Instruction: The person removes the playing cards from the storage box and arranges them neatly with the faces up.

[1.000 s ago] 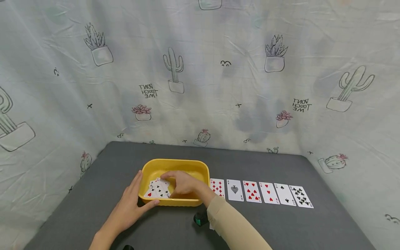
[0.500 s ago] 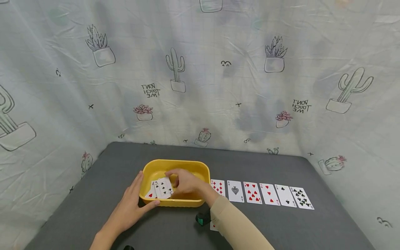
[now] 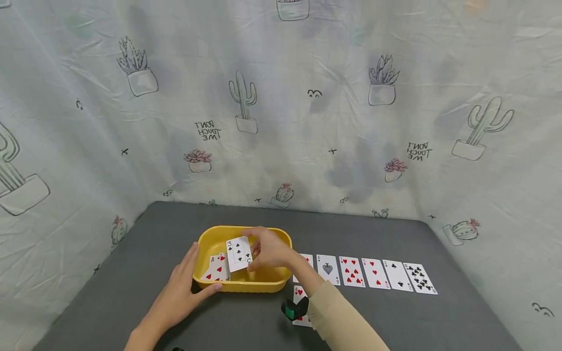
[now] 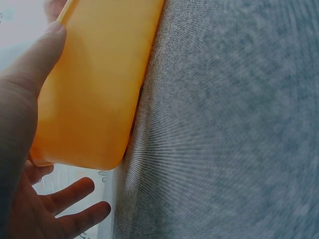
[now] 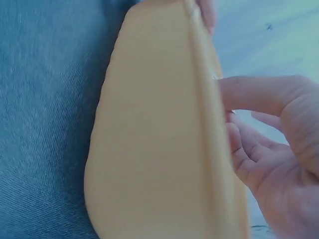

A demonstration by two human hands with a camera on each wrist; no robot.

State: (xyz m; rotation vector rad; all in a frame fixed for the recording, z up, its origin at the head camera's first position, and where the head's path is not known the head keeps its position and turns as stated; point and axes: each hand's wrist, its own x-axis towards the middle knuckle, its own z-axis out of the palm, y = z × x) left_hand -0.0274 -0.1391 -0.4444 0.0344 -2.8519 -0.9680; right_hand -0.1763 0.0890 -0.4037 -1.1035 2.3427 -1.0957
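Observation:
A yellow plastic bin (image 3: 263, 287) sits on the grey table. My left hand (image 3: 177, 287) holds its left corner, thumb on the front rim and fingers along the left side; in the left wrist view some fingers (image 4: 75, 194) stick out past the corner. My right hand (image 3: 270, 251) pinches a three of clubs playing card (image 3: 238, 254) by its right edge, tilted above the bin floor. Other cards (image 3: 216, 269), an ace among them, lie inside at the left. In the right wrist view, the bin wall (image 5: 149, 119) hides the card and part of the right hand (image 5: 279, 149).
Right of the bin runs a row of face-up cards, including an ace of spades (image 3: 328, 269), a seven of hearts (image 3: 351, 271) and a two of clubs (image 3: 398, 276). A hearts card (image 3: 299, 292) lies nearer, partly behind a black wrist device (image 3: 295, 309). Printed fabric (image 3: 290, 122) backs the table.
My right hand has lifted the three of clubs off the cards in the bin and drawn it slightly right. More of the ace and the red card beneath shows. The left hand stays put.

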